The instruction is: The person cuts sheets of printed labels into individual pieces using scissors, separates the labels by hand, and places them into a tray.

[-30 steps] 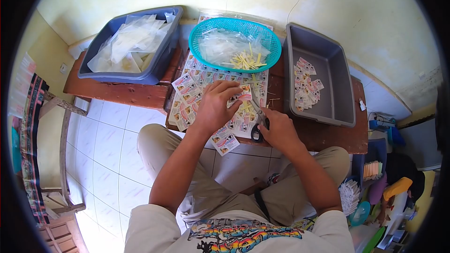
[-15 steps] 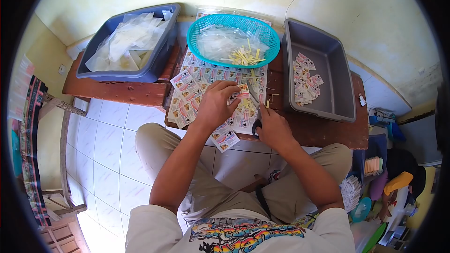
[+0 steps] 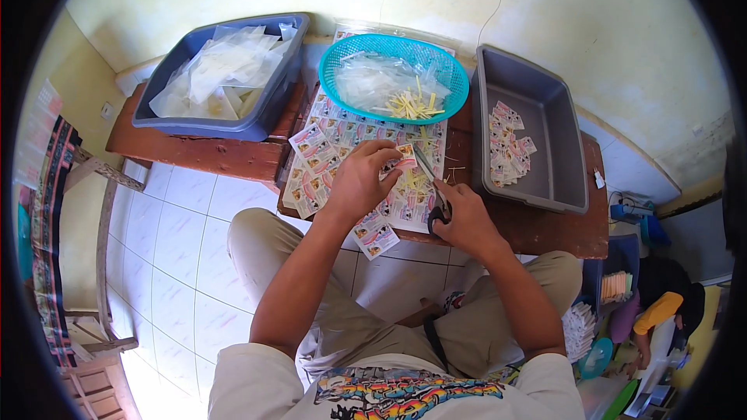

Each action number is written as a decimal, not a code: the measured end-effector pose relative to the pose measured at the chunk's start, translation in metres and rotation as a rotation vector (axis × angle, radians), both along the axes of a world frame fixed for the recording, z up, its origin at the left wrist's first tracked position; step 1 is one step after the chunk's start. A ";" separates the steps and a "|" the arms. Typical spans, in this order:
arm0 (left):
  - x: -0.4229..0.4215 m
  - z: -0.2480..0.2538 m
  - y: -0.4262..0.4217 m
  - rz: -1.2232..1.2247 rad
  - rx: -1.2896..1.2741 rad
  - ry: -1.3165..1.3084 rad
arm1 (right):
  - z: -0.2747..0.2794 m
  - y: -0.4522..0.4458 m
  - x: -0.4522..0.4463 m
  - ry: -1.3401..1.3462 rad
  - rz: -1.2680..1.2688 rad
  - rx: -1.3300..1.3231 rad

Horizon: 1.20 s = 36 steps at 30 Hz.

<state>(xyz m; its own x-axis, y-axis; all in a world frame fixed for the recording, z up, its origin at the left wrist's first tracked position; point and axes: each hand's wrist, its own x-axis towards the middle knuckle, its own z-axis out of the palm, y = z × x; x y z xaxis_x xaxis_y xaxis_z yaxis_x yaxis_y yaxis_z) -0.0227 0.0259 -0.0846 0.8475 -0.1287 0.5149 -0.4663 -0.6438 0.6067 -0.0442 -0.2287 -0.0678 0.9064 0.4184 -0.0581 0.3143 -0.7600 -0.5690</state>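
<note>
My left hand (image 3: pixel 360 180) is closed, pinching a small printed label (image 3: pixel 405 158) between thumb and fingers. In my right hand (image 3: pixel 469 222) is a pair of scissors (image 3: pixel 426 163) with black handles. The blades point away from me, up beside the label's right edge; whether they touch it I cannot tell. Beneath both hands lies a large sheet printed with rows of labels (image 3: pixel 334 120). Loose printed pieces (image 3: pixel 311 144) overlap on its left side, and another printed piece (image 3: pixel 375 237) hangs over the table's front edge.
A turquoise basket (image 3: pixel 331 89) behind my hands holds clear plastic and yellow strips (image 3: pixel 416 103). The grey tub (image 3: pixel 572 179) at right contains cut labels (image 3: pixel 510 148). A blue-grey tub (image 3: pixel 264 113) of plastic sheets stands left on the wooden bench (image 3: pixel 210 152). Another person (image 3: pixel 661 307) is at far right.
The whole view has shifted slightly, with the tubs and basket now lower. My right hand's hold has shifted and the scissors' blades lie closer to the label. My left hand keeps its pinch.
</note>
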 end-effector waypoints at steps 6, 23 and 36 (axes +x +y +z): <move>0.000 0.011 0.003 0.023 -0.031 -0.040 | 0.032 -0.003 -0.007 0.055 -0.007 0.089; -0.001 0.037 -0.003 -0.011 -0.069 -0.183 | 0.047 -0.005 -0.014 0.614 0.027 0.873; 0.001 0.033 -0.004 -0.061 -0.097 -0.138 | 0.043 0.002 -0.009 0.576 0.027 0.871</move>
<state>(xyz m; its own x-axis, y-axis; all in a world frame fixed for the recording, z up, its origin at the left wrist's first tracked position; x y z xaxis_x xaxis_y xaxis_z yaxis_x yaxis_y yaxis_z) -0.0218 0.0216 -0.0511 0.7599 -0.1216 0.6385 -0.5859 -0.5537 0.5917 -0.0530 -0.2267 -0.0246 0.8271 0.5424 -0.1472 -0.1676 -0.0120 -0.9858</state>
